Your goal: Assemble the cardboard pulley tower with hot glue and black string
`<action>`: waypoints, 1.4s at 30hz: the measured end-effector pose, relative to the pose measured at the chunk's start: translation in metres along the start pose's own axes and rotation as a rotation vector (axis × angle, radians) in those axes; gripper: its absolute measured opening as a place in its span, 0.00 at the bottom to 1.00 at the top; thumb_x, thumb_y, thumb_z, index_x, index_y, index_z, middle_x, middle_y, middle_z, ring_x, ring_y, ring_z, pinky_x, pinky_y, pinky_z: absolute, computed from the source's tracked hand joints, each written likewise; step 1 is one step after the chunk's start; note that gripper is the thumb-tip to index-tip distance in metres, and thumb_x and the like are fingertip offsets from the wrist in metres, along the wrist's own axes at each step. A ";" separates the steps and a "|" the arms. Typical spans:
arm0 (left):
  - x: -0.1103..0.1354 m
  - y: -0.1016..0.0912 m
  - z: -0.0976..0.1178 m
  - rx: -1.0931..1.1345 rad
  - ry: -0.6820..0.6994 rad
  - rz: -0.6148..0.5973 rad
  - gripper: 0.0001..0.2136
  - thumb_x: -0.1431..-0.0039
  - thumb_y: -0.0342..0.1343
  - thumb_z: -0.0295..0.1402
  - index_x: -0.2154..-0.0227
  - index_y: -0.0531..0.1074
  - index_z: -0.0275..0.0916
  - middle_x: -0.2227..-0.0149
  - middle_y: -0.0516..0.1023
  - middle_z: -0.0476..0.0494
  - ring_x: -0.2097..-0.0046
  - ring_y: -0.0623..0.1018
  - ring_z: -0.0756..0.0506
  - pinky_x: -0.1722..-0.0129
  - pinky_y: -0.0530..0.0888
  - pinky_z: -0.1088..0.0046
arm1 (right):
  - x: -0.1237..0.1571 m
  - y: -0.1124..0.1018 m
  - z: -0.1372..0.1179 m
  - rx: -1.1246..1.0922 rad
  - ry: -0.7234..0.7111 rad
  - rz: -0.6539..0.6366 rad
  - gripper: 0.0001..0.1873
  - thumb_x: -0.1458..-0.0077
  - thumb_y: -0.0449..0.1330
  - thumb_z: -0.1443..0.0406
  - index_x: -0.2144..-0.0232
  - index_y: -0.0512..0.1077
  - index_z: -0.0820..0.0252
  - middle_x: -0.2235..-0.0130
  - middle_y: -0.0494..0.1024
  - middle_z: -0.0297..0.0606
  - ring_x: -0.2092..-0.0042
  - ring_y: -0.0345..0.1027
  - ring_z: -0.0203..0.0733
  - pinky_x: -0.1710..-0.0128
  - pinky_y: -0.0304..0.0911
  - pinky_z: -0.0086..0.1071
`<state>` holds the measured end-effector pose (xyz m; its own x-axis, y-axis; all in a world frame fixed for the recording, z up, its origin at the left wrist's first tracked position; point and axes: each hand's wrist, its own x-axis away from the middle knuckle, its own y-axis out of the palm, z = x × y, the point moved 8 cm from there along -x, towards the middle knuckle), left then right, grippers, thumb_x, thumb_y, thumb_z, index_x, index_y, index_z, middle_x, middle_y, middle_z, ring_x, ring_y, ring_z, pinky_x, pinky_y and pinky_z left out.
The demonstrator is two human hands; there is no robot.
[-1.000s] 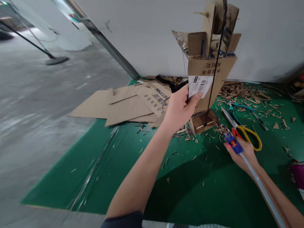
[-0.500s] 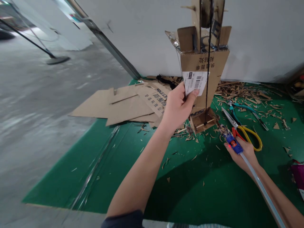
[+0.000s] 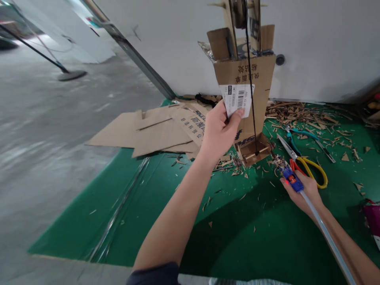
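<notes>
My left hand (image 3: 219, 132) grips the side of a tall cardboard tower (image 3: 247, 75), fingers on its white barcode label (image 3: 237, 99). The tower stands tilted left on a green mat (image 3: 166, 206), with a black cord (image 3: 251, 87) running down its front into a small open cardboard base (image 3: 255, 148). My right hand (image 3: 305, 192) rests on the mat to the right, closed on a small blue device (image 3: 292, 180) with a red light and a clear tube (image 3: 326, 233) trailing back along my forearm.
Yellow-handled scissors (image 3: 308, 168) and teal-handled pliers (image 3: 303, 134) lie right of the tower among several cardboard scraps. Flat cardboard sheets (image 3: 154, 132) lie at the mat's far left. A white wall (image 3: 311, 47) stands behind, grey floor to the left.
The tower has tipped further to the left, its top leaving the frame, with my left hand following it. My right hand has stayed put.
</notes>
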<state>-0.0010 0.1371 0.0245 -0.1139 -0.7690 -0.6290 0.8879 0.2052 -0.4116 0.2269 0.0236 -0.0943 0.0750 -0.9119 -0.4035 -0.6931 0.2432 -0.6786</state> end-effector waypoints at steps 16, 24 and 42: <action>-0.001 0.000 -0.029 0.036 0.017 0.080 0.19 0.34 0.48 0.47 0.47 0.68 0.45 0.47 0.76 0.42 0.44 0.75 0.40 0.43 0.73 0.55 | 0.004 0.002 0.004 -0.046 0.012 -0.030 0.12 0.43 0.61 0.58 0.75 0.64 0.54 0.79 0.73 0.32 0.80 0.68 0.36 0.80 0.62 0.26; -0.002 -0.001 -0.031 0.091 0.008 0.098 0.19 0.35 0.49 0.48 0.47 0.68 0.45 0.46 0.75 0.42 0.43 0.75 0.40 0.42 0.73 0.55 | 0.004 0.002 0.006 -0.016 0.016 -0.038 0.11 0.44 0.61 0.61 0.74 0.64 0.54 0.79 0.74 0.32 0.79 0.70 0.36 0.80 0.62 0.26; -0.003 -0.001 -0.035 0.091 -0.010 0.105 0.19 0.34 0.48 0.46 0.46 0.68 0.44 0.45 0.75 0.41 0.42 0.74 0.40 0.41 0.72 0.56 | 0.005 -0.005 -0.005 0.020 -0.064 0.030 0.13 0.43 0.60 0.59 0.75 0.63 0.54 0.80 0.73 0.31 0.82 0.67 0.35 0.82 0.61 0.26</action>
<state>-0.0167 0.1601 0.0038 -0.0144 -0.7523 -0.6587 0.9314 0.2294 -0.2825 0.2274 0.0160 -0.0896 0.1004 -0.8814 -0.4615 -0.6816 0.2770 -0.6773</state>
